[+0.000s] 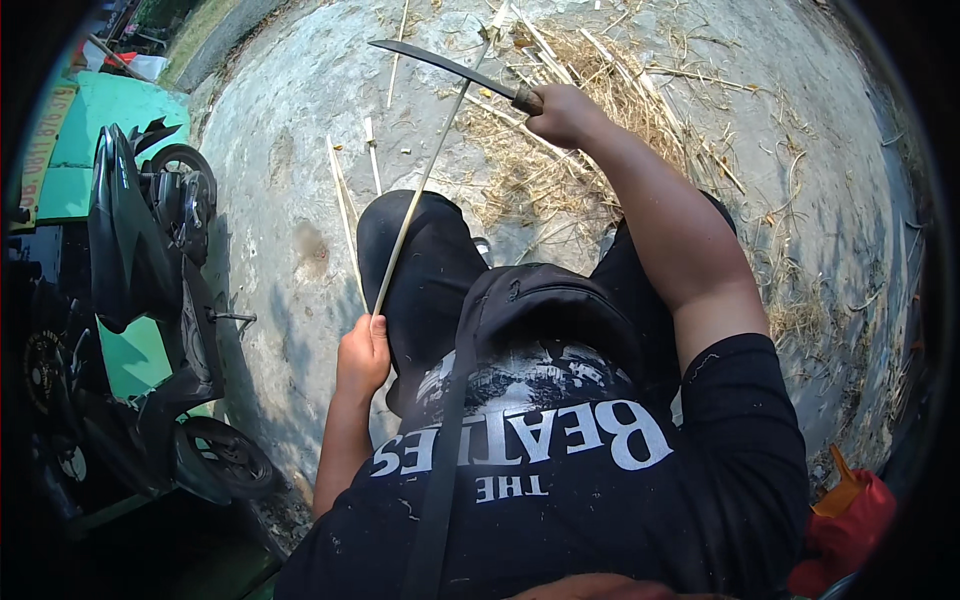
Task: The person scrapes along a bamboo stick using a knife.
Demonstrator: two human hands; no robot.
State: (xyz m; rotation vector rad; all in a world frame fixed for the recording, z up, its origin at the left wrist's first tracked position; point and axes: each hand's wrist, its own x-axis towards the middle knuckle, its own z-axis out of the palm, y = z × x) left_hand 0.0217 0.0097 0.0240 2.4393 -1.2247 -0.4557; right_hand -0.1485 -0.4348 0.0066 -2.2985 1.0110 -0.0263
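**Trainee:** Where does the bamboo strip point(425, 175) sit, and what holds it?

**Instructor:** You have it running from the lower centre-left of the frame up toward the top centre, slanting right. Your left hand point(362, 355) is closed around its lower end, just left of your knee. That low grip likely anchors the strip, so the long free length stays steady under the blade.

**Trainee:** And the blade?

**Instructor:** Your right hand point(566, 113) is clenched on the handle of the curved knife point(440, 62) in the upper centre. The blade extends left from your fist and crosses the strip near its upper end. Whether the edge touches the strip there cannot be told. Your arm is extended well away from your body, which appears to keep the cutting edge clear of your legs.

**Trainee:** What lies around the work?

**Instructor:** Note 4 items:
1. A heap of dry shavings point(590, 120) covers the concrete ground point(280, 130) in the upper centre and right, under and beyond your knife hand.
2. Several loose bamboo strips point(345, 205) lie on the ground left of your knee.
3. A parked scooter point(150, 290) stands at the left edge, well apart from the strip.
4. A red and orange bag point(845, 520) sits at the lower right, beside your hip.
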